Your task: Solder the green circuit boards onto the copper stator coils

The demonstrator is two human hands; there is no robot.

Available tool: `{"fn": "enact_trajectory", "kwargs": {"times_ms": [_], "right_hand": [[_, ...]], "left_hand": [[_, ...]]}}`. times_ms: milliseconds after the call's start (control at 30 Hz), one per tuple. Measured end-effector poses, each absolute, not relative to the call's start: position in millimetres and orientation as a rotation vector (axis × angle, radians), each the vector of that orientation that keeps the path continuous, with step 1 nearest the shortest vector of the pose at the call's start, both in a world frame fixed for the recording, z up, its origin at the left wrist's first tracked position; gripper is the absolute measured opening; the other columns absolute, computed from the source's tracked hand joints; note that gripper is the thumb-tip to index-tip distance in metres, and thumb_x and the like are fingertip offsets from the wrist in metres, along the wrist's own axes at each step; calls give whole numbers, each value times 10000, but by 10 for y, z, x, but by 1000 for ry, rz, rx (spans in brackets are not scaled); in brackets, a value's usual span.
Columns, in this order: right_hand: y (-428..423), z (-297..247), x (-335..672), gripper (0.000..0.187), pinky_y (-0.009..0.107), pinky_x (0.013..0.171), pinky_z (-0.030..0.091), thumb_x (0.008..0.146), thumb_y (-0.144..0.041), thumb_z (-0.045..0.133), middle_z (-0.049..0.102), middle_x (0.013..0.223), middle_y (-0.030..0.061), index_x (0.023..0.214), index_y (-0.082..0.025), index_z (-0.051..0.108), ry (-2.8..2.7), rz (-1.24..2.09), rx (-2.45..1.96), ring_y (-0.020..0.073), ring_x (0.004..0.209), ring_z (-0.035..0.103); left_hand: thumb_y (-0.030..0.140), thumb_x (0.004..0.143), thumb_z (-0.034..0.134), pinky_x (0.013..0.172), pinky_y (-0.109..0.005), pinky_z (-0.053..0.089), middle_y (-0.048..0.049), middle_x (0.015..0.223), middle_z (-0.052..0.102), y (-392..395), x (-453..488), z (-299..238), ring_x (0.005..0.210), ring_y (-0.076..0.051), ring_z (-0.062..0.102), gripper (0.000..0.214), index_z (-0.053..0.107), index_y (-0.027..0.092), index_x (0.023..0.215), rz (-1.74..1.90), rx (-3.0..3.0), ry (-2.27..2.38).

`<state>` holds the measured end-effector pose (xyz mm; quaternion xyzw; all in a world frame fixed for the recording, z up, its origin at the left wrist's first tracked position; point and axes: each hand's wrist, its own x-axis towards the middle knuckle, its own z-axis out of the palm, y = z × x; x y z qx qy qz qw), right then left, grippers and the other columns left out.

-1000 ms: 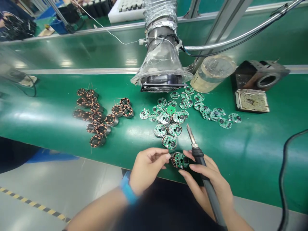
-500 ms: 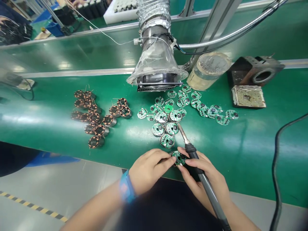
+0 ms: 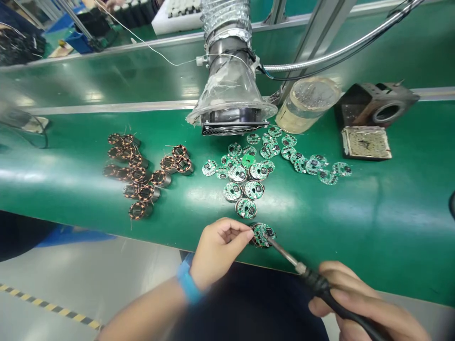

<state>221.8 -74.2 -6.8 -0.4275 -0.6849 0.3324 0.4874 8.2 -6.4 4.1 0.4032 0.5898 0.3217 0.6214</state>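
Observation:
My left hand (image 3: 219, 248) pinches the rim of a round green circuit board (image 3: 263, 234) fitted on a copper coil, at the belt's near edge. My right hand (image 3: 359, 298) lies further right, shut around the black handle of a soldering iron (image 3: 314, 282). The iron's metal tip reaches up-left and meets the board's surface. Just beyond the held board sit several loose round green circuit boards (image 3: 246, 207). Further left lies a group of copper coils in metal rings (image 3: 138, 175). The underside of the held board is hidden.
A clear plastic fume hood with a fan (image 3: 231, 111) stands on the green belt (image 3: 71, 166). To its right are a glass jar (image 3: 307, 105), a dark metal iron holder (image 3: 377, 105) and a worn cleaning pad (image 3: 366, 143). A co-worker's hand (image 3: 110, 4) shows beyond, at the far bench.
My right hand has swung down and to the right, turning the iron so its tip now points up-left onto the board. My left hand keeps its hold on the board.

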Motion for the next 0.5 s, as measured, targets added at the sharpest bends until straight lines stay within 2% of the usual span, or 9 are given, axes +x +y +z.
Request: {"fn": "enact_trajectory", "kwargs": {"times_ms": [133,267,500], "right_hand": [[-599,72,2178,192,378,709,508,863,-198,445,646,643,29,1044,-193,508,-1828,803,-951,155,635,618],[-540,134,2145,199,365,641,512,871,-174,407,624,604,18,1054,-195,483,-1868,818,-933,136,569,580],[-618,4,2251,416,427,721,506,754,-50,484,650,732,40,1145,-182,437,-1936,928,-916,159,671,605]], "left_hand": [[202,770,623,638,-228,488,-46,749,642,-115,89,5,672,-130,598,86,669,131,752,810,1111,1386],[155,776,611,636,-208,491,-43,750,640,-132,92,4,670,-119,596,77,677,131,745,861,1237,1394],[113,766,614,618,-187,488,-50,741,648,-140,100,0,667,-113,598,71,681,118,745,917,1363,1410]]}}
